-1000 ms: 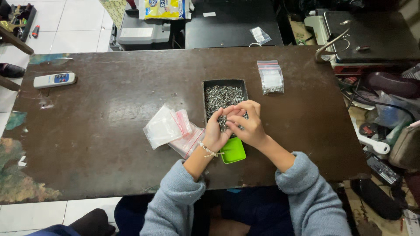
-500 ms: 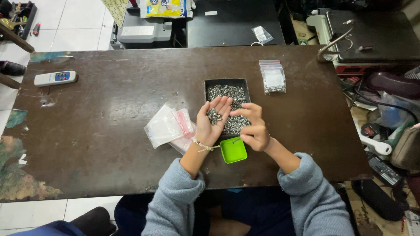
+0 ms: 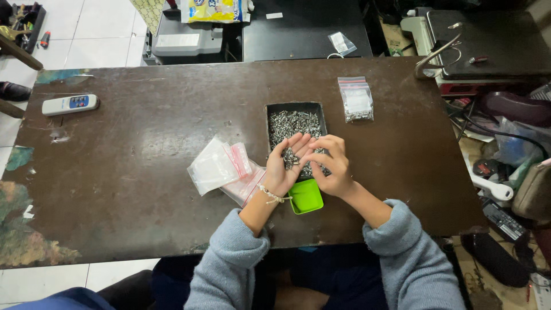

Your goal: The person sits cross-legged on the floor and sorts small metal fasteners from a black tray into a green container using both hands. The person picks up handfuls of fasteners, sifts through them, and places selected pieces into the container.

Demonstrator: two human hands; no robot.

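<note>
Overhead, head view: left hand [image 3: 285,166] lying palm up, open, cupping few small metal screws [image 3: 291,157] over near end of black tray [image 3: 296,107]. Right hand [image 3: 330,165] curling loosely beside it, fingertips [image 3: 306,159] picking at screws in left palm; pinch too small to tell. Tray sitting mid-table [image 3: 115,189], holding heap of more screws. Green tub [image 3: 306,196] resting just below hands, touching tray's near end. Empty zip bags [image 3: 221,166] lying left of left wrist. Filled bag [image 3: 356,99] lying right of tray. Remote [image 3: 70,104] lying far left, well apart.
</note>
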